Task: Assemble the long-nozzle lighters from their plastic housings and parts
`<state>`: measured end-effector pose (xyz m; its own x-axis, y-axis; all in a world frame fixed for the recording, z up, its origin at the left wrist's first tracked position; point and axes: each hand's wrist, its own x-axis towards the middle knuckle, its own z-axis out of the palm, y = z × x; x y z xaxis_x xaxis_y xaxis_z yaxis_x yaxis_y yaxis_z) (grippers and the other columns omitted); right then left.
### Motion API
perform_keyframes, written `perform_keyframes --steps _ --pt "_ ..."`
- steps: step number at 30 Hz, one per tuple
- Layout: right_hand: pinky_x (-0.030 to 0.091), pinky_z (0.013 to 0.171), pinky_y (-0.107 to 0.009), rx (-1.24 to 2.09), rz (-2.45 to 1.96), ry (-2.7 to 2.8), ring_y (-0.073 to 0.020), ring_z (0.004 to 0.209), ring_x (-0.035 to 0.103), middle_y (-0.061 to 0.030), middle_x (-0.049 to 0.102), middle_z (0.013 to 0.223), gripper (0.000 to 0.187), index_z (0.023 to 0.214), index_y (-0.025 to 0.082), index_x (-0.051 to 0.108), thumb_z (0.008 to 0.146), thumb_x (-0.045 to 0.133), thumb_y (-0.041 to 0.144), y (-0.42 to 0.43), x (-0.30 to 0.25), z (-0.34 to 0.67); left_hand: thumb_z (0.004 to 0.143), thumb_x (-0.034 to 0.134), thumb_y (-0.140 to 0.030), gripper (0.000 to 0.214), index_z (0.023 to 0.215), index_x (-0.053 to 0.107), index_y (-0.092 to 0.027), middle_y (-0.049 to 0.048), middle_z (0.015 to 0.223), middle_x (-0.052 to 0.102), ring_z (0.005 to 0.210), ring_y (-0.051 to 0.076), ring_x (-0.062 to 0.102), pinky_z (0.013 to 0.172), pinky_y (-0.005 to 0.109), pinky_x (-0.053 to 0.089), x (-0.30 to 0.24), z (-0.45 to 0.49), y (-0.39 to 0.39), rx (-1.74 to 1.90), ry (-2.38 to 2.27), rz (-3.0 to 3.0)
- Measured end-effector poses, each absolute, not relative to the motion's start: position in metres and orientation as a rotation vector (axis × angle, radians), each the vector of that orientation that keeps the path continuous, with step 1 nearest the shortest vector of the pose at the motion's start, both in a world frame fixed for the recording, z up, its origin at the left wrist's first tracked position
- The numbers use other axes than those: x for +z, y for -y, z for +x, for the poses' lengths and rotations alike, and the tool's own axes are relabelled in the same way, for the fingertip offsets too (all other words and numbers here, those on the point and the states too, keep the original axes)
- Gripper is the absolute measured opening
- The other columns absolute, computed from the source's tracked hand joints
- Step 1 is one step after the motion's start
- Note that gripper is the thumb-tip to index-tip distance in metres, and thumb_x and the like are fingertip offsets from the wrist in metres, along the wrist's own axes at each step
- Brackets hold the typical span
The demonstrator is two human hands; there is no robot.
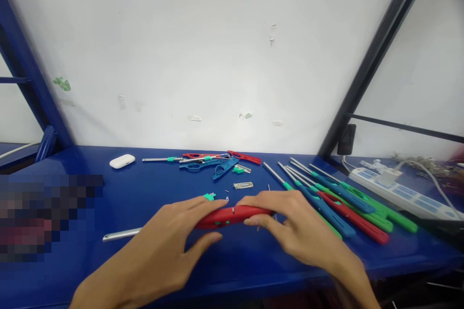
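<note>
A red utility lighter (226,216) lies sideways between my hands, low over the blue table. Its metal nozzle (121,235) points left past my wrist. My left hand (170,236) is closed around the nozzle end, with its thumb a little away from the red body. At the other end, my right hand (290,222) pinches the handle between thumb and fingers. Just beyond the lighter are a small green part (209,197), a tiny metal piece (227,198) and a clear fuel tank (242,185). My right palm hides whatever lies beneath it.
Several assembled lighters (348,210) lie fanned out on the right. Opened red and blue casings (225,168) with loose nozzles sit at the back. A white case (122,161) is at the back left, and a power strip (406,193) stands far right. A pixelated area covers the left.
</note>
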<state>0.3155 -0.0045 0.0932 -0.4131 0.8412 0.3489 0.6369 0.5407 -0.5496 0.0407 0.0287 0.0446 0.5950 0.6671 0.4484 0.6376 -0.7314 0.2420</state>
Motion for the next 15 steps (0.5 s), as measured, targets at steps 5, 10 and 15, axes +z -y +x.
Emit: perform_keyframes --steps 5,10,15 --pt "0.048 0.086 -0.026 0.491 -1.196 2.215 -0.0177 0.095 0.073 0.0052 0.082 0.106 0.021 0.116 0.033 0.078 0.109 0.059 0.029 0.007 0.092 0.300 0.101 0.063 -0.021 0.008 0.100 0.067 -0.028 -0.0039 0.095 0.078 0.077 0.020 0.070 0.069 0.030 0.045 0.050 0.057 -0.034 0.580 -1.096 2.617" --pt "0.047 0.097 -0.032 0.475 -1.337 2.109 -0.0243 0.115 0.069 0.0037 0.079 0.124 0.032 0.130 0.039 0.072 0.102 0.065 0.054 0.004 0.092 0.314 0.103 0.054 -0.022 0.020 0.083 0.058 -0.025 -0.0008 0.084 0.073 0.069 0.021 0.062 0.063 0.032 0.031 0.057 0.049 -0.035 0.490 -1.206 2.669" --pt "0.043 0.072 -0.036 0.180 -1.839 1.980 -0.0272 0.076 0.070 -0.0019 0.075 0.079 0.037 0.109 0.026 0.067 0.110 0.043 0.054 -0.012 0.080 0.351 0.102 0.055 -0.024 0.015 0.089 0.062 -0.026 0.0022 0.091 0.072 0.080 0.026 0.065 0.069 0.035 0.035 0.055 0.043 -0.032 0.288 -1.305 2.636"
